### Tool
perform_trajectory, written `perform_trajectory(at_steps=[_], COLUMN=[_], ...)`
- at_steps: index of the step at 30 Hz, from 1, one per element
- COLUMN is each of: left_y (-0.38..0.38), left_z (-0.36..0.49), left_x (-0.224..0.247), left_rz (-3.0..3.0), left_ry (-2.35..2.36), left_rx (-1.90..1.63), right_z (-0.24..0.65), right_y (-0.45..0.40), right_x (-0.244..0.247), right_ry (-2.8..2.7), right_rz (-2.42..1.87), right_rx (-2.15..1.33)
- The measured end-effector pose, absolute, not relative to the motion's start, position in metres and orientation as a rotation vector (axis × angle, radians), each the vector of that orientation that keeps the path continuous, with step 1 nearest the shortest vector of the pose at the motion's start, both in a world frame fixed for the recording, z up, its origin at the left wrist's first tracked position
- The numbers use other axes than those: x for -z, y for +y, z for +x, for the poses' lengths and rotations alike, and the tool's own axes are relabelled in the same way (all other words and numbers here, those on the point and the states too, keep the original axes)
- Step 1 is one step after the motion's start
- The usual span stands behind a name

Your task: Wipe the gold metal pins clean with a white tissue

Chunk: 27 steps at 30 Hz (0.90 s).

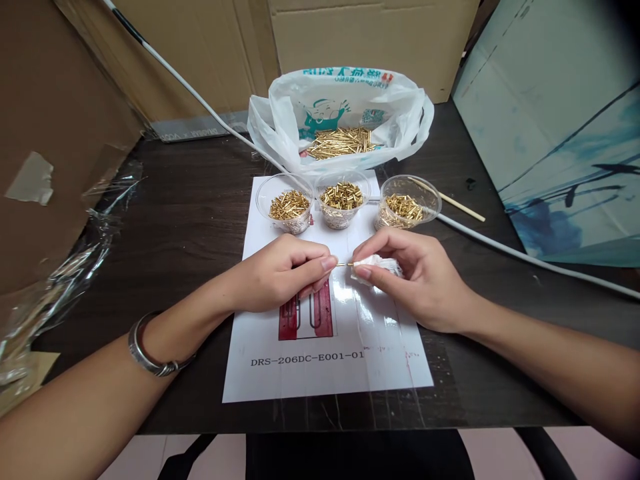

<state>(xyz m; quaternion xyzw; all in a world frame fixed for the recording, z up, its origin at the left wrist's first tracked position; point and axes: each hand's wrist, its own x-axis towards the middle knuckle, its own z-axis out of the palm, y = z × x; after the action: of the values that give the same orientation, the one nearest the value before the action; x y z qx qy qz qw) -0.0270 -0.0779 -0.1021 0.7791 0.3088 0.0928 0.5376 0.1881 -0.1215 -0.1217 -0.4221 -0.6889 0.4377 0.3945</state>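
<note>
Above a printed sheet (325, 387), my left hand (287, 272) pinches one end of a thin gold pin (341, 265), its fingers closed. Facing it, my right hand (417, 277) is closed on a crumpled white tissue (373, 265), with a short piece of gold metal sticking out at the fingertips toward the left hand. A narrow gap separates the two sets of fingertips. Just beyond the hands stand a left cup (293, 223), a middle cup (338, 218) and a right cup (395, 220), all clear plastic and holding small gold parts.
Behind the cups, an open white plastic bag (280, 137) holds long gold pins (343, 142). A wooden stick (463, 208) leans out of the right cup. A white cable (525, 257) crosses the dark table (175, 200). Cardboard (190, 60) and a painted panel (565, 120) surround it.
</note>
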Motion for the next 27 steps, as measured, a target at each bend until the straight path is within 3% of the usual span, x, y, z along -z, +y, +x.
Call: perform_trajectory(at_steps=[27], left_y=[-0.0760], left_z=[-0.0272], left_x=[0.1019], left_rz=[1.843], left_ry=[0.691], left_rx=[-0.188], right_z=[0.1840], right_y=[-0.1228], right_x=[0.1245], right_ry=[-1.568], right_rz=[-1.010], right_rx=[-1.155])
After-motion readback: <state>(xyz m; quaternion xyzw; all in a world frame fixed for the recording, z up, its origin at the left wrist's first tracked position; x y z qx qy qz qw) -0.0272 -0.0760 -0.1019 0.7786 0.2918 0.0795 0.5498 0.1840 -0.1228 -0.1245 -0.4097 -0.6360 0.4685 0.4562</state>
